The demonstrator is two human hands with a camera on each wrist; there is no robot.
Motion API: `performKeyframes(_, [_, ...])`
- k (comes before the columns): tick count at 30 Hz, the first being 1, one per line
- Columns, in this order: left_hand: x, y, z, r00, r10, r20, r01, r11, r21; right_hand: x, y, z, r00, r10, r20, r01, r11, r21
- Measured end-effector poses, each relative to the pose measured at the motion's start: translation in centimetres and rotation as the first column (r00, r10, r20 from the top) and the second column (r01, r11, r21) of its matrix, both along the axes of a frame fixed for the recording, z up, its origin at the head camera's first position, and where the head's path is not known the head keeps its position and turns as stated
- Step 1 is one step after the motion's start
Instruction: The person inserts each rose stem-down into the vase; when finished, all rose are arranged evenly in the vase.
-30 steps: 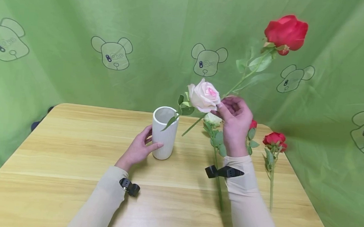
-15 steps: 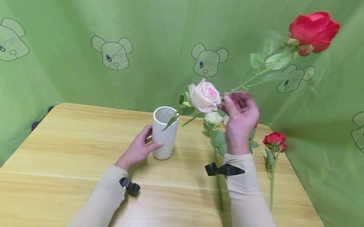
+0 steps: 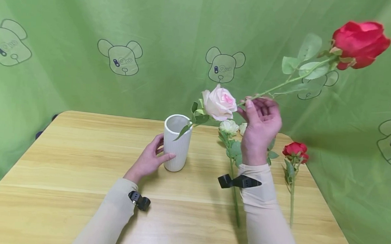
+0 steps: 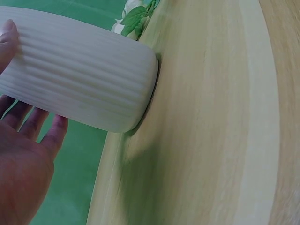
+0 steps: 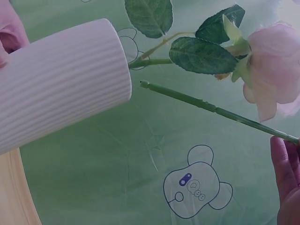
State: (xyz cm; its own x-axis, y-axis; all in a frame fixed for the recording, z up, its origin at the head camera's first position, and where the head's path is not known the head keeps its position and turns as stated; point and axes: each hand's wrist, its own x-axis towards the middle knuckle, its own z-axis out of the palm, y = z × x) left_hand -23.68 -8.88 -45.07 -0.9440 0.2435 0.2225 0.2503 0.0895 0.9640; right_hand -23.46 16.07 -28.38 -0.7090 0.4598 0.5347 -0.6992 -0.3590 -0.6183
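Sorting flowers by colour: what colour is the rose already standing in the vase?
Pale pink; the rose in the white vase shows best in the head view.

Pink rose (image 3: pixel 219 102) leans over the vase (image 3: pixel 177 143) mouth's right side. Bare table (image 3: pixel 64 159) lies open to the left. Loose flowers (image 3: pixel 293 156) crowd the far right.
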Motion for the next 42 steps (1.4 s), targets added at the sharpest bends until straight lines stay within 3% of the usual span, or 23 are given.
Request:
performKeyframes(10, [0.2,0.1,0.1,1.000,-0.008,0.009,0.008,1.000,0.017,0.0,-0.6,-0.2,1.000,0.018,-0.002,-0.018,1.000,0.023])
performKeyframes(21, [0.3,0.2,-0.2,1.000,-0.003,0.004,0.002,1.000,0.028,-0.2,-1.8,-0.7,1.000,0.014,-0.016,-0.012,0.989,0.150])
performKeyframes(30, [0.3,0.2,-0.1,1.000,0.001,0.000,-0.001,1.000,0.016,-0.3,-2.6,-1.0,1.000,0.009,-0.004,-0.007,0.952,0.305])
performKeyframes(42, [0.2,0.3,-0.2,1.000,0.000,-0.017,0.000,1.000,0.017,-0.2,-3.2,-1.9,0.998,0.045,0.034,-0.055,0.908,0.416])
